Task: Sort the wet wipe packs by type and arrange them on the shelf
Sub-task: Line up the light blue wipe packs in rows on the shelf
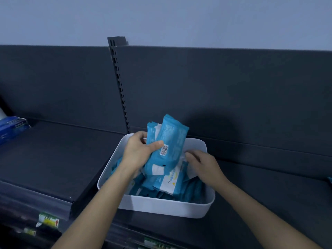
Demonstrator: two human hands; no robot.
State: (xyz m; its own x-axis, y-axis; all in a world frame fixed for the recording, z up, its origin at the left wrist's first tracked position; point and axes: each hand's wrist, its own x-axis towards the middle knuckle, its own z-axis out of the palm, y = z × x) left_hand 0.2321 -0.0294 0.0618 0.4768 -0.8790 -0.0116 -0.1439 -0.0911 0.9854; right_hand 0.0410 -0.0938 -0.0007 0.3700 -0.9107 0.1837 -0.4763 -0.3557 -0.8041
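Several blue packs (170, 137), barcode sticker (164, 150), left hand (138, 151)

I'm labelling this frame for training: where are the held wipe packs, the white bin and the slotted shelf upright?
held wipe packs (170, 137): head view, blue back of the front pack, above its barcode.
white bin (161, 206): head view, near outer wall.
slotted shelf upright (120, 85): head view, midway up the post.

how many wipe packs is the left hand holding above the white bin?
2 distinct: blue plastic pack with barcode label in front, second blue pack behind it, both gripped by the left hand. More may be hidden behind.
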